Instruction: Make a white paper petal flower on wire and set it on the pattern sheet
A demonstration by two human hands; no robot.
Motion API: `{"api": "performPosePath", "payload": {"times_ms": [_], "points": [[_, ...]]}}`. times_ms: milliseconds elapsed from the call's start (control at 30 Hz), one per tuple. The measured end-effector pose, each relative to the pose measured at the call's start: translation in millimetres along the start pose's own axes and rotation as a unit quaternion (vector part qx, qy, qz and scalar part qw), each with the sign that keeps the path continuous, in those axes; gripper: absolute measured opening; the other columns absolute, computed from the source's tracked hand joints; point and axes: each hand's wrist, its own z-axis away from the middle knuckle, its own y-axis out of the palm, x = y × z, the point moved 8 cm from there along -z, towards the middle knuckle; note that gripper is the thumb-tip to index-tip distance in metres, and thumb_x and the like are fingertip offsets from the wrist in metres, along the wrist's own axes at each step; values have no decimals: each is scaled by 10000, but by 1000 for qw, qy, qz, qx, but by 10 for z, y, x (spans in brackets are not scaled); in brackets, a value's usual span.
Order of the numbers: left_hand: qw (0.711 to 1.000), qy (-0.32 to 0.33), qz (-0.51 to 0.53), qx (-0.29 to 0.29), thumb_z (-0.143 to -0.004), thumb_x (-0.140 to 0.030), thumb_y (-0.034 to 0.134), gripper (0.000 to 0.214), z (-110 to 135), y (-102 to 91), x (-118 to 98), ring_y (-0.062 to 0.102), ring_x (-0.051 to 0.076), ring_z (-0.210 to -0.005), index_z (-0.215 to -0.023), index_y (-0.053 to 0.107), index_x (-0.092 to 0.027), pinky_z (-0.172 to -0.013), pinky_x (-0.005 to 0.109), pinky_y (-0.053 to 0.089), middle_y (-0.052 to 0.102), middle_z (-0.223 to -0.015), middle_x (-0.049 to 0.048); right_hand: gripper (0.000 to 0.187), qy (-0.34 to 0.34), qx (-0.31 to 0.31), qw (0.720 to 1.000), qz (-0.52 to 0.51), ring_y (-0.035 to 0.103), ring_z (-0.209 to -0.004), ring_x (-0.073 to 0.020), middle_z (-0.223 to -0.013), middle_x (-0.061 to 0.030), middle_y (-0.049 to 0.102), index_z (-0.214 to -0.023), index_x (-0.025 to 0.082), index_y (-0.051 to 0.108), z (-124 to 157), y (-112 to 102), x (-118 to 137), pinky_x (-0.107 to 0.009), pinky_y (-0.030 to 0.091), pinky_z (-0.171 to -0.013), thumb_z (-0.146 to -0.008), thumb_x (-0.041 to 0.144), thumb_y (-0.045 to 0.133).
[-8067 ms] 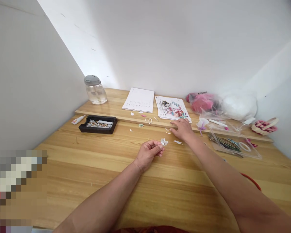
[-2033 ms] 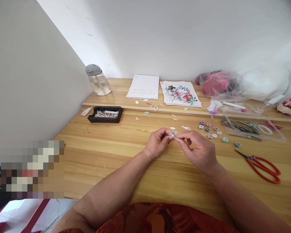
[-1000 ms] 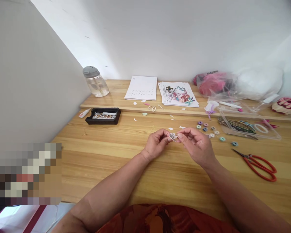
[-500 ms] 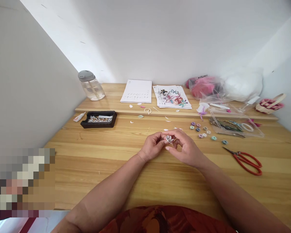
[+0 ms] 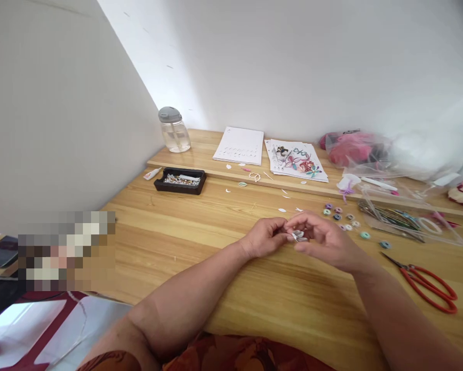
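Above the wooden table (image 5: 223, 304), a small white flower (image 5: 299, 235) with several petals sits between my two hands. My left hand (image 5: 266, 238) pinches it from the left between thumb and fingertips. Curved around its other side is my right hand (image 5: 327, 241), index fingertip close to the left fingers and thumb under the petals. The flower's underside is hidden by the fingers. Just beyond the hands lie loose white petal-shaped paper pieces (image 5: 282, 210). To the right are red-handled scissors (image 5: 428, 283), blades pointing away to the left.
Several thread bobbins (image 5: 365, 235) lie right of my hands, near a clear tray (image 5: 457, 241) of tools. A black tray (image 5: 181, 189) of beads and a glue tube (image 5: 152, 173) are left. On the raised shelf stand a water bottle (image 5: 175, 135), paper sheets (image 5: 241, 144) and bagged pink material (image 5: 355, 149).
The view has turned left, so the table's things appear further right. Both hands stay together at the flower, which now looks tilted differently, and the right fingers have shifted around it.
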Motion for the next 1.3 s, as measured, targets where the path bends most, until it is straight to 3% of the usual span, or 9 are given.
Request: {"api": "performPosePath", "payload": {"times_ms": [33, 100, 233, 333, 500, 667, 900, 1100, 1300], "points": [[1000, 4, 3, 9, -816, -252, 623, 114, 11, 37, -25, 550, 124, -704, -790, 613, -142, -702, 234, 431, 630, -762, 26, 381, 6, 9, 999, -50, 614, -812, -195, -951, -87, 640, -1142, 201, 605, -4, -36, -41, -327, 532, -685, -841, 427, 665], [1000, 13, -2, 28, -818, -210, 611, 78, 35, 116, -80, 549, 116, -685, -780, 616, -143, -706, 230, 436, 631, -750, 25, 420, 10, -59, 994, -94, 602, -689, -184, -810, -83, 642, -1074, 174, 640, -19, -210, -141, -296, 500, -557, -874, 537, 577], [995, 43, -61, 65, -815, -131, 574, 63, 87, 243, -180, 554, 111, -683, -779, 625, -145, -696, 219, 436, 647, -752, 22, 316, 63, -242, 965, 72, 553, -558, -140, -661, -35, 625, -831, 170, 675, 24, -486, -382, -252, 437, -495, -841, 485, 646], [989, 66, -110, 79, -816, -122, 568, 67, 114, 283, -229, 554, 107, -680, -797, 626, -150, -685, 209, 426, 653, -754, 15, 294, 54, -241, 953, 176, 580, -592, -151, -714, -36, 667, -827, 175, 686, 11, -439, -464, -265, 453, -542, -831, 468, 656], [982, 89, -141, 91, -818, -121, 552, 82, 139, 301, -256, 561, 111, -689, -806, 626, -154, -687, 209, 424, 662, -766, 17, 285, 49, -238, 942, 233, 538, -520, -133, -706, -26, 678, -851, 170, 692, 26, -367, -534, -262, 418, -512, -853, 446, 621], [984, 81, -156, 28, -828, -152, 547, 89, 104, 158, -187, 570, 126, -724, -796, 630, -161, -711, 225, 424, 665, -784, 28, 255, 28, -305, 921, 242, 542, -554, -136, -660, -23, 654, -766, 167, 697, 72, -499, -378, -258, 420, -548, -838, 396, 611], [988, 37, -97, -113, -828, -250, 573, 88, -10, -216, -26, 528, 116, -688, -790, 556, -173, -660, 215, 401, 605, -740, 5, 250, 56, -522, 833, 173, 580, -619, -154, -703, -24, 667, -846, 164, 709, 687, -1347, -141, -271, 453, -603, -812, 400, 636], [986, 16, -85, -144, -817, -273, 577, 105, -28, -313, 21, 490, 102, -641, -788, 559, -174, -632, 214, 383, 569, -707, -11, 158, 134, -468, 816, 313, 606, -673, -179, -769, -32, 699, -824, 193, 727, 1064, -1472, -205, -308, 450, -661, -798, 309, 622], [986, 6, -63, -156, -799, -307, 599, 133, -23, -341, 77, 509, 111, -645, -801, 556, -182, -642, 224, 400, 598, -722, -3, 180, 142, -438, 778, 428, 573, -650, -170, -804, -51, 683, -851, 184, 720, 1131, -1420, -372, -320, 449, -704, -806, 259, 562]]}}
